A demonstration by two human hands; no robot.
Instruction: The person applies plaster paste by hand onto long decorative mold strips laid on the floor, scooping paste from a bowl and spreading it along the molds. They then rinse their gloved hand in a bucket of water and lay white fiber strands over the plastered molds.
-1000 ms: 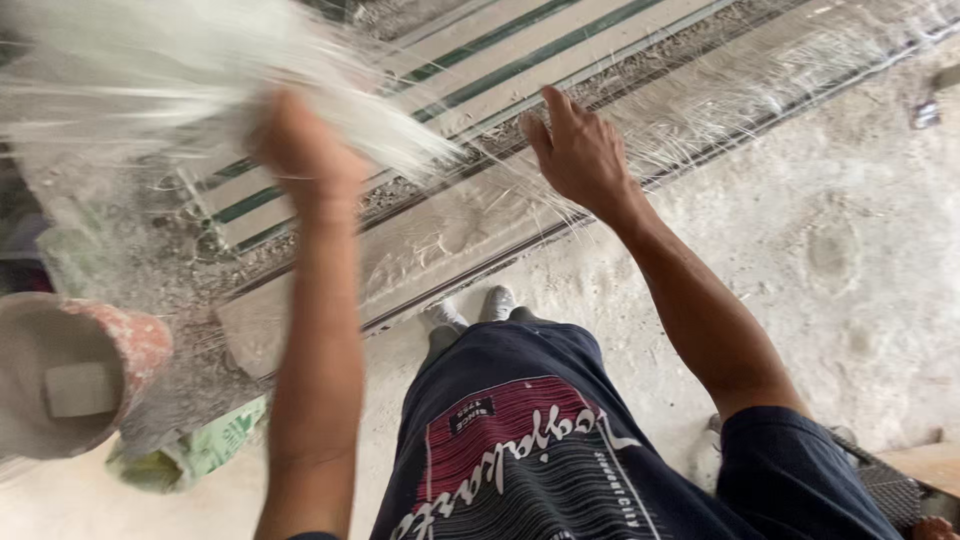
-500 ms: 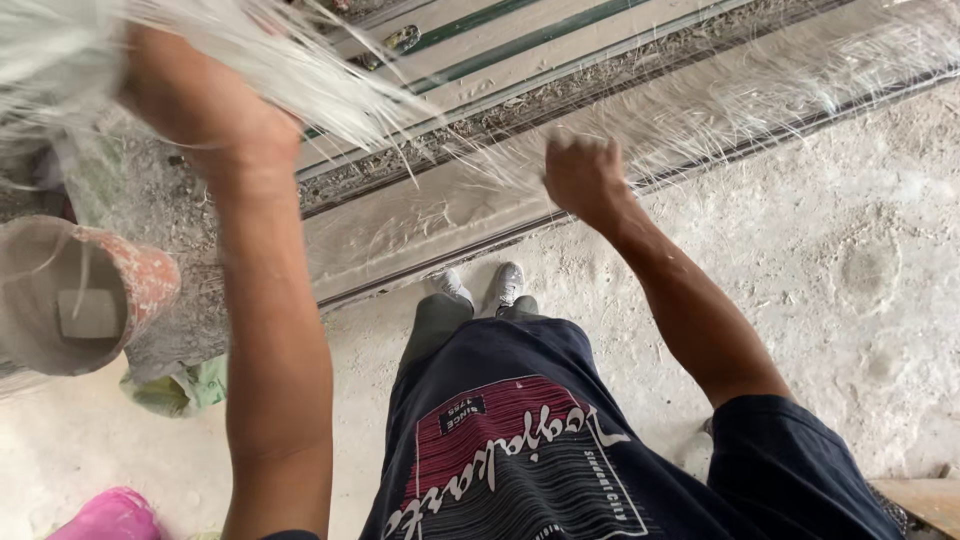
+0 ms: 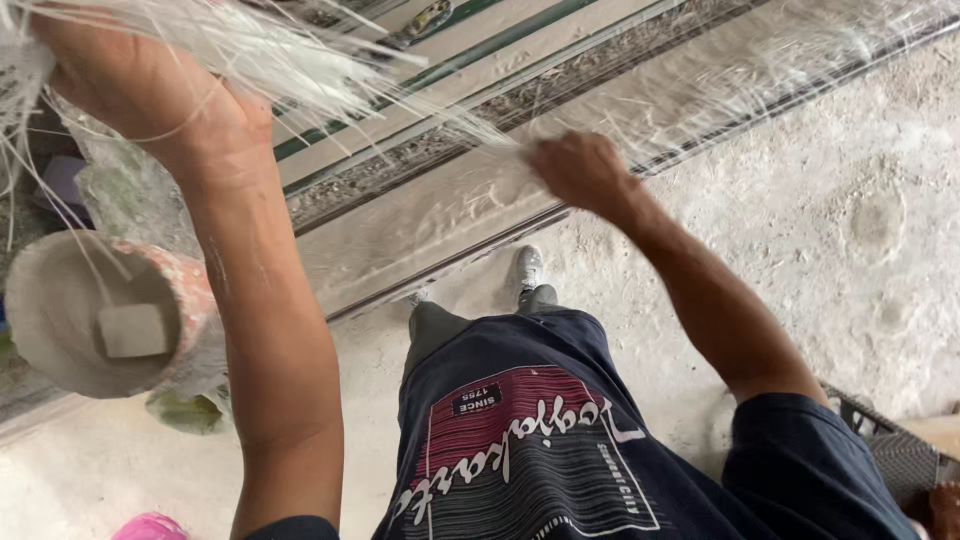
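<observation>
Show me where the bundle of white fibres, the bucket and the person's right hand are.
bundle of white fibres (image 3: 300, 55), head view, on the strands beside the left hand.
bucket (image 3: 195, 300), head view, on its spattered outer wall.
right hand (image 3: 580, 170), head view, on its back.

A long grey mould (image 3: 440, 215) lies on the dusty concrete floor (image 3: 820, 230). Thin white fibres (image 3: 700, 95) lie spread on it, just beyond the right hand's fingers (image 3: 545, 160).

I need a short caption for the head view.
Left hand lifts white fibres; right hand presses them onto a long mould.
</observation>
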